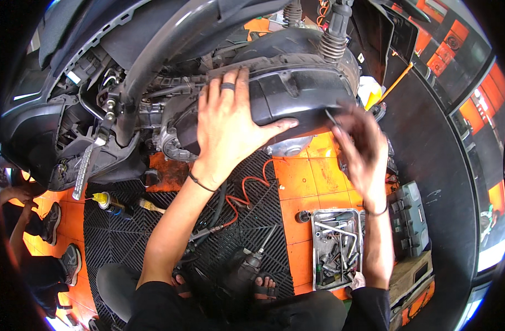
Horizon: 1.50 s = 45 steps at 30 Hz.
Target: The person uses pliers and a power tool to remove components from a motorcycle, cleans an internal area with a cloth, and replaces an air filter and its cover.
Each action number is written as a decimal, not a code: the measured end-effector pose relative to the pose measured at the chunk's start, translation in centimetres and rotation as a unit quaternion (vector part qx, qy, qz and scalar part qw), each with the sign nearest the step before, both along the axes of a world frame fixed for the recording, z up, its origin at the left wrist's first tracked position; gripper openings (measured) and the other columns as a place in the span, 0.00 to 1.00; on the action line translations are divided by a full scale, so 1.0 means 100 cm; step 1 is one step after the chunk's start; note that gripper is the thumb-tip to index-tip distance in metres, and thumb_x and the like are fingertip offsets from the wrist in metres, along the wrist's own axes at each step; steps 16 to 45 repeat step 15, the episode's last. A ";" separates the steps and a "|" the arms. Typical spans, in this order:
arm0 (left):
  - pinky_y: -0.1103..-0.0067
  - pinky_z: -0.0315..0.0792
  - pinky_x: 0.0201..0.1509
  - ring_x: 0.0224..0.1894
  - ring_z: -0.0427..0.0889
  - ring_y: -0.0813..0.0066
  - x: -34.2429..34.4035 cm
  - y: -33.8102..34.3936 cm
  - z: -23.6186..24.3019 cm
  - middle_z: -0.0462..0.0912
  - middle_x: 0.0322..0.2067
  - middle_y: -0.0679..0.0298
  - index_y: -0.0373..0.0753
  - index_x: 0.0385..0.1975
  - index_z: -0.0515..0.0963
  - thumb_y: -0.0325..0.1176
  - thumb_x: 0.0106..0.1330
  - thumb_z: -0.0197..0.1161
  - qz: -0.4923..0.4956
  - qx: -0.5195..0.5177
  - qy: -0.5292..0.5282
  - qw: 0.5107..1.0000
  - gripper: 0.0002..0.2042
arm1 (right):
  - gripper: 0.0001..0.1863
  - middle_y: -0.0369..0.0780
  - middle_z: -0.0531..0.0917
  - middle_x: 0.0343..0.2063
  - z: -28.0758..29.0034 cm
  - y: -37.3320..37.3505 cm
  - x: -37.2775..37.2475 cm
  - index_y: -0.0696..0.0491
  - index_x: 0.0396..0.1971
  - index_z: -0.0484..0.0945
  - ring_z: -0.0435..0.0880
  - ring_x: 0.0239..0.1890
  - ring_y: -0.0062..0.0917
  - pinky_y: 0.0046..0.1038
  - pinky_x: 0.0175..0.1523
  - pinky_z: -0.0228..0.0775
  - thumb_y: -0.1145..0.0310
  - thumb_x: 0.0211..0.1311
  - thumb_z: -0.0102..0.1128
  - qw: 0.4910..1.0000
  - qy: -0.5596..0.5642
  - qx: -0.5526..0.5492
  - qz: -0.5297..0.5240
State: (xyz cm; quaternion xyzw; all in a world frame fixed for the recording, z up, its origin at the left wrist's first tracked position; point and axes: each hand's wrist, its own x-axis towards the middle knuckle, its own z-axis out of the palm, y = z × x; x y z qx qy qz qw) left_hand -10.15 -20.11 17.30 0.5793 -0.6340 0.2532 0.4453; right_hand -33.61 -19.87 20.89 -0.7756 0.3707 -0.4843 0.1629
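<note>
A black cover point(285, 94) lies along the side of a scooter's engine and drive case, in front of the rear wheel point(285, 44). My left hand point(225, 124) rests on the cover's left part, fingers stretched and thumb spread along its lower edge; a dark ring is on one finger. At the cover's right end is my right hand point(363, 143), its fingers curled in a pinch and smeared by motion. A thin, dark sliver shows at its fingertips, too blurred to name. Below the cover bulges a silvery metal part point(290, 146).
A metal tray point(314, 248) of sockets and wrenches stands on orange tiles, beside a grey tool case point(410, 215). A power tool point(247, 270), a red coiled hose point(230, 207), a brush point(150, 205) and a yellow-capped can point(104, 201) lie on the black mat. Another person's feet point(70, 265) are at left.
</note>
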 end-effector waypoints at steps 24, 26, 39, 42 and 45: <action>0.61 0.66 0.62 0.57 0.72 0.55 0.010 -0.003 -0.008 0.76 0.51 0.50 0.27 0.54 0.74 0.74 0.47 0.61 -0.039 0.025 0.023 0.999 0.50 | 0.10 0.42 0.85 0.37 0.053 -0.051 0.068 0.58 0.39 0.85 0.86 0.37 0.32 0.29 0.44 0.76 0.75 0.56 0.66 0.966 0.224 -0.122 0.034; 0.61 0.66 0.62 0.57 0.72 0.55 0.010 -0.003 -0.008 0.76 0.51 0.50 0.27 0.54 0.74 0.74 0.47 0.61 -0.039 0.025 0.023 0.999 0.50 | 0.10 0.42 0.85 0.37 0.053 -0.051 0.068 0.58 0.39 0.85 0.86 0.37 0.32 0.29 0.44 0.76 0.75 0.56 0.66 0.966 0.224 -0.122 0.034; 0.61 0.66 0.62 0.57 0.72 0.55 0.010 -0.003 -0.008 0.76 0.51 0.50 0.27 0.54 0.74 0.74 0.47 0.61 -0.039 0.025 0.023 0.999 0.50 | 0.10 0.42 0.85 0.37 0.053 -0.051 0.068 0.58 0.39 0.85 0.86 0.37 0.32 0.29 0.44 0.76 0.75 0.56 0.66 0.966 0.224 -0.122 0.034; 0.61 0.66 0.62 0.57 0.72 0.55 0.010 -0.003 -0.008 0.76 0.51 0.50 0.27 0.54 0.74 0.74 0.47 0.61 -0.039 0.025 0.023 0.999 0.50 | 0.10 0.42 0.85 0.37 0.053 -0.051 0.068 0.58 0.39 0.85 0.86 0.37 0.32 0.29 0.44 0.76 0.75 0.56 0.66 0.966 0.224 -0.122 0.034; 0.61 0.66 0.62 0.57 0.72 0.55 0.010 -0.003 -0.008 0.76 0.51 0.50 0.27 0.54 0.74 0.74 0.47 0.61 -0.039 0.025 0.023 0.999 0.50 | 0.10 0.42 0.85 0.37 0.053 -0.051 0.068 0.58 0.39 0.85 0.86 0.37 0.32 0.29 0.44 0.76 0.75 0.56 0.66 0.966 0.224 -0.122 0.034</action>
